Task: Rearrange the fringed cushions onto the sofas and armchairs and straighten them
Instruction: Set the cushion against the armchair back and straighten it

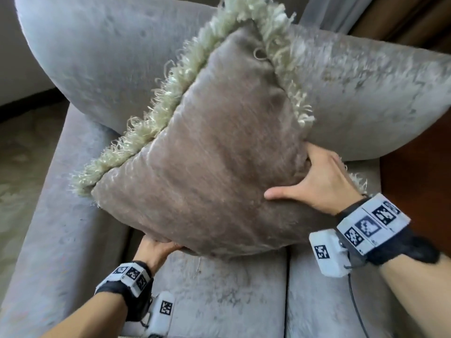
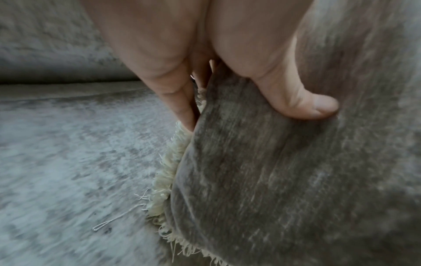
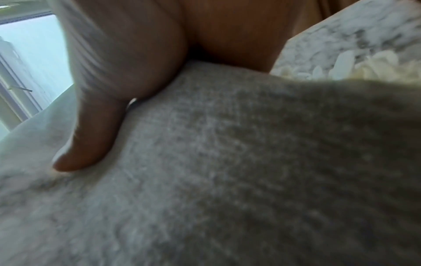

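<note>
A taupe velvet cushion (image 1: 214,152) with a cream fringe (image 1: 168,103) is tilted on one corner over the grey sofa seat (image 1: 219,296), leaning toward the backrest (image 1: 102,52). My left hand (image 1: 156,250) grips its lower edge from underneath; in the left wrist view the thumb (image 2: 303,102) lies on the cushion (image 2: 284,180) face and the fingers (image 2: 180,104) go behind by the fringe (image 2: 164,180). My right hand (image 1: 317,181) holds the right edge, thumb on the front, fingers tucked behind. In the right wrist view the thumb (image 3: 91,136) presses the cushion (image 3: 227,171).
The sofa's left armrest (image 1: 56,228) runs down the left side, with patterned carpet (image 1: 22,152) beyond it. A dark wooden surface (image 1: 419,167) stands right of the sofa. Behind the backrest hang a sheer curtain (image 1: 324,11) and a window (image 3: 27,54).
</note>
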